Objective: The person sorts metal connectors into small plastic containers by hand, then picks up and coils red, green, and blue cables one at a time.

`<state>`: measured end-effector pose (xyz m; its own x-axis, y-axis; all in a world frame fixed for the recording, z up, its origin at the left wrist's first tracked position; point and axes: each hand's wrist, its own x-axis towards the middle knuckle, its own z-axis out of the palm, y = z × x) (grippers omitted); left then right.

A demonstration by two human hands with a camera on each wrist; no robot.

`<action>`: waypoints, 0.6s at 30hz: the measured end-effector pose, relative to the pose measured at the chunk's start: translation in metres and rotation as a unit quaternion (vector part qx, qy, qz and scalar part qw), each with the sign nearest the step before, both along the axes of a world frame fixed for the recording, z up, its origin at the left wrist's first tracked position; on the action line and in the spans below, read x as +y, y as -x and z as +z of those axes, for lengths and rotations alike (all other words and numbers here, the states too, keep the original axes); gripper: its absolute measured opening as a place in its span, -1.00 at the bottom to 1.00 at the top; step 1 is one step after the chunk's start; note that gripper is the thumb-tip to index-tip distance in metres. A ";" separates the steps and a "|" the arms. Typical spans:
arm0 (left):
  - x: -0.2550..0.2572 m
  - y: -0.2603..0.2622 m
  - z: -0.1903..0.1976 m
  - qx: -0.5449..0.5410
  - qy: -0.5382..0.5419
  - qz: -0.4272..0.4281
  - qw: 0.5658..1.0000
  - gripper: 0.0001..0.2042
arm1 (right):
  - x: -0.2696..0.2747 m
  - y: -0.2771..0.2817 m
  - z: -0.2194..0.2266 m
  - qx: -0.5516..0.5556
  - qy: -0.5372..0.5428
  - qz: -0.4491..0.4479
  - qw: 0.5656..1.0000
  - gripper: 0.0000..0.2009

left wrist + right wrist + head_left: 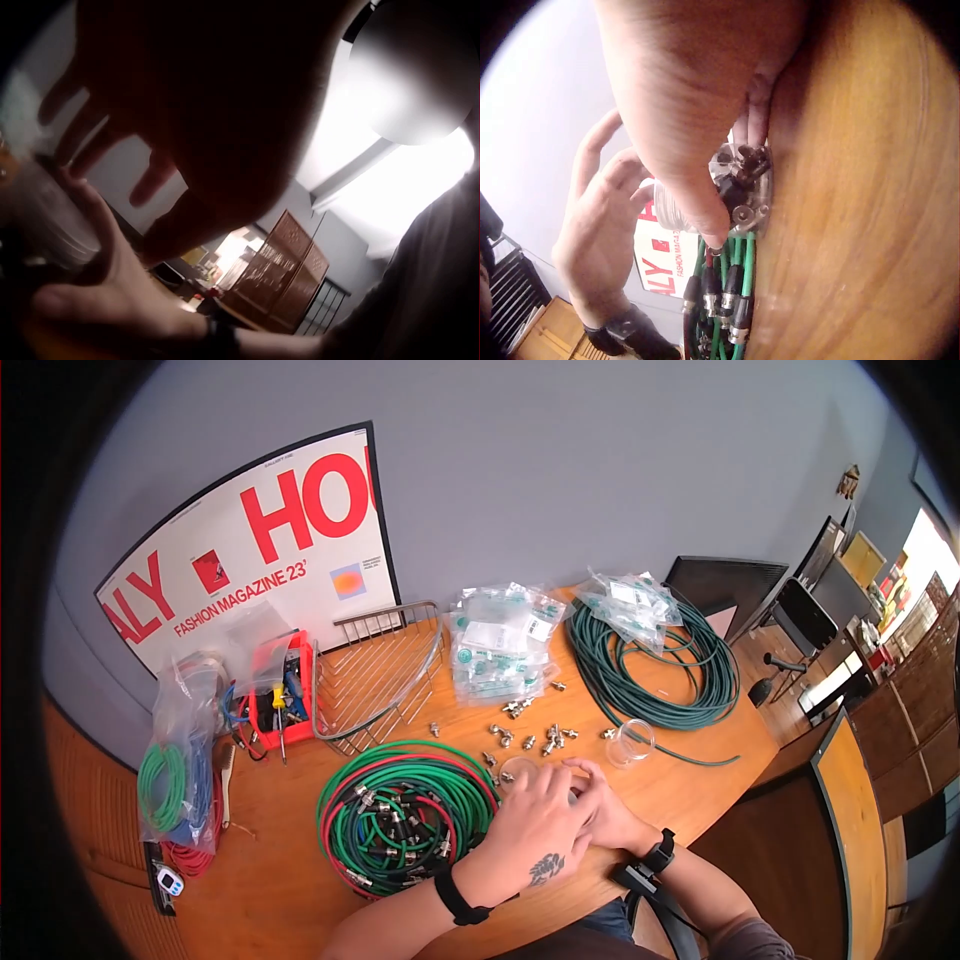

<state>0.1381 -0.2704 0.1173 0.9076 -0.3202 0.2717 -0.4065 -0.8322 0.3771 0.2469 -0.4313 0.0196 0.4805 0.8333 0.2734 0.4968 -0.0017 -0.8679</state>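
My right hand (697, 112) grips a clear plastic jar (763, 199) by its side, thumb across the front. The jar stands upright close on the wooden table (270, 860), with metal and black connectors (742, 169) inside. Over its threaded mouth hovers my left hand (540, 810), fingers spread and loosely bent in the left wrist view; nothing shows in it. In the head view both hands hide most of the jar. Several metal connectors (553, 738) lie scattered beyond the hands, and a clear round plastic container (630, 744) stands at their right.
Left of the hands lies a coil of green and red cables (345, 780) with metal plugs. Behind are a wire basket (380, 680), a red tool bin (300, 650), bagged parts (500, 640) and a dark green cable coil (690, 700). Bagged cables (165, 785) lie far left.
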 end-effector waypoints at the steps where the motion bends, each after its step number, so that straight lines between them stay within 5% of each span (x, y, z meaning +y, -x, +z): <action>1: -0.004 -0.003 -0.004 -0.008 -0.068 0.052 0.996 -0.49 | 0.001 0.003 0.007 0.068 -0.006 0.003 0.998 0.03; 2: -0.006 -0.006 -0.006 -0.017 -0.136 0.104 0.985 -0.49 | 0.001 0.004 0.012 0.134 -0.012 0.007 0.991 0.06; 4: -0.002 -0.005 -0.010 -0.038 -0.146 0.064 0.986 -0.51 | -0.002 0.002 0.011 0.079 0.016 -0.001 0.997 0.09; 6: -0.002 -0.004 -0.005 -0.058 -0.039 -0.021 0.997 -0.55 | -0.002 0.001 0.010 0.025 0.043 -0.007 0.999 0.11; 7: -0.004 -0.005 -0.006 -0.057 -0.040 -0.024 0.997 -0.55 | 0.000 0.002 0.008 0.083 0.022 -0.005 0.996 0.11; 9: -0.009 -0.007 -0.012 0.035 -0.142 0.108 0.983 -0.59 | 0.000 0.002 0.002 0.141 -0.002 -0.003 0.990 0.12; 10: -0.009 -0.007 -0.016 0.034 -0.143 0.108 0.983 -0.59 | 0.000 0.001 -0.002 0.149 -0.008 0.000 0.989 0.12; 18: 0.006 -0.012 -0.022 0.020 -0.117 -0.022 0.993 -0.63 | 0.000 0.000 0.006 0.185 0.005 0.017 0.983 0.10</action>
<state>0.1500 -0.2641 0.0955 0.8998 -0.4105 0.1481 -0.4333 -0.8806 0.1916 0.2470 -0.4315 0.0253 0.5180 0.8519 0.0766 0.1477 -0.0008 -0.9890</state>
